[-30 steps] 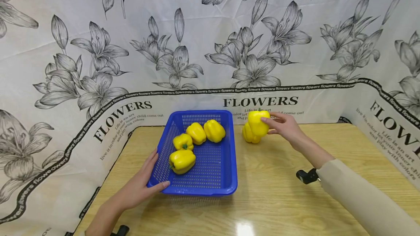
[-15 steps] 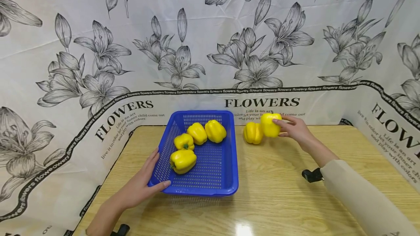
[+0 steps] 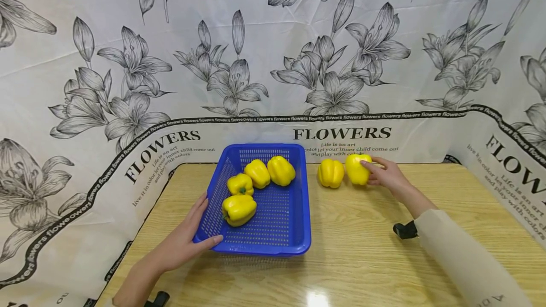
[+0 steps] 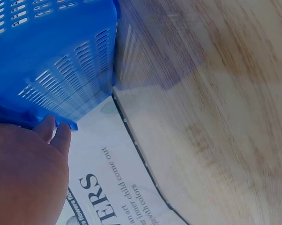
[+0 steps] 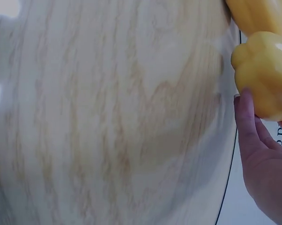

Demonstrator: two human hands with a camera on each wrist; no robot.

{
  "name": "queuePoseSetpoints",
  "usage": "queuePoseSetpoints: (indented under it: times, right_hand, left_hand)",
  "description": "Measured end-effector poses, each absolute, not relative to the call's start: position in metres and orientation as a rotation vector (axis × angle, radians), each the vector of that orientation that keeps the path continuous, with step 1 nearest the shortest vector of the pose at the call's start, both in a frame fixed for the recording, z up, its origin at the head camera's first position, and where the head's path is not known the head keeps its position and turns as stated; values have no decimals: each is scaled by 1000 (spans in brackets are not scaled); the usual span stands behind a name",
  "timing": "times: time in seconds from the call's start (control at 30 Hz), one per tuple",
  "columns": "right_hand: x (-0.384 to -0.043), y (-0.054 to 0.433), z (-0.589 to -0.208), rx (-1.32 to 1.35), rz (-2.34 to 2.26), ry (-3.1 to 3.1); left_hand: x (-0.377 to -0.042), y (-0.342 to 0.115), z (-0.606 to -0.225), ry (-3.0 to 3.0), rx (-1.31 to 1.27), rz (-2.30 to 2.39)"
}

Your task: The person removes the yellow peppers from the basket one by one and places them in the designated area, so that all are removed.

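My right hand point(image 3: 389, 177) holds a yellow bell pepper point(image 3: 356, 169) between thumb and fingers at the back of the table. In the right wrist view the same pepper point(image 5: 265, 75) sits against the thumb, with part of the fingers hidden. Just left of it a second yellow bell pepper point(image 3: 330, 173) stands on the table. My left hand point(image 3: 184, 240) grips the left near corner of a blue plastic basket point(image 3: 273, 248), thumb over the rim. Inside the basket lie several yellow bell peppers point(image 3: 240, 210) along the left and far sides.
The wooden table point(image 3: 362, 250) ends at a white cloth point(image 3: 273, 84) printed with flowers, close behind the basket and the peppers. Black wrist mounts point(image 3: 405, 230) show below the sleeves.
My right hand has carried its pepper rightward and lowered it beside the standing pepper, which it overlapped in view before. The left hand has stayed on the basket.
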State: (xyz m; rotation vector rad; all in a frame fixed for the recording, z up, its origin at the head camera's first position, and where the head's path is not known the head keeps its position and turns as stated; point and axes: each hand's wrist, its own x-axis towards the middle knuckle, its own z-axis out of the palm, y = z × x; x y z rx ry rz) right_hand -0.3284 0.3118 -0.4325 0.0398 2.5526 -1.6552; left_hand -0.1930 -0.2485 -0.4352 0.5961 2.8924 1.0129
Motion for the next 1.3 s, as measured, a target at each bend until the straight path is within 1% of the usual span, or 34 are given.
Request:
queuePoseSetpoints:
  times: [0.3, 0.73, 1.03, 1.17, 1.3]
  right_hand:
    - [-335, 320, -440, 51, -1603, 2507]
    - [-345, 332, -444, 0, -1659, 2324]
    - [-341, 330, -442, -28, -1646, 2354]
    - [-337, 331, -436, -26, -1560, 2438]
    - [-332, 332, -427, -87, -1422, 2538]
  left_hand:
    - [-195, -247, -433, 2882, 579, 1019]
    - [-193, -246, -434, 2878, 585, 1013]
    - [-192, -247, -434, 2883, 574, 1010]
    - [-193, -247, -434, 2884, 574, 997]
    - [-193, -246, -433, 2889, 592, 995]
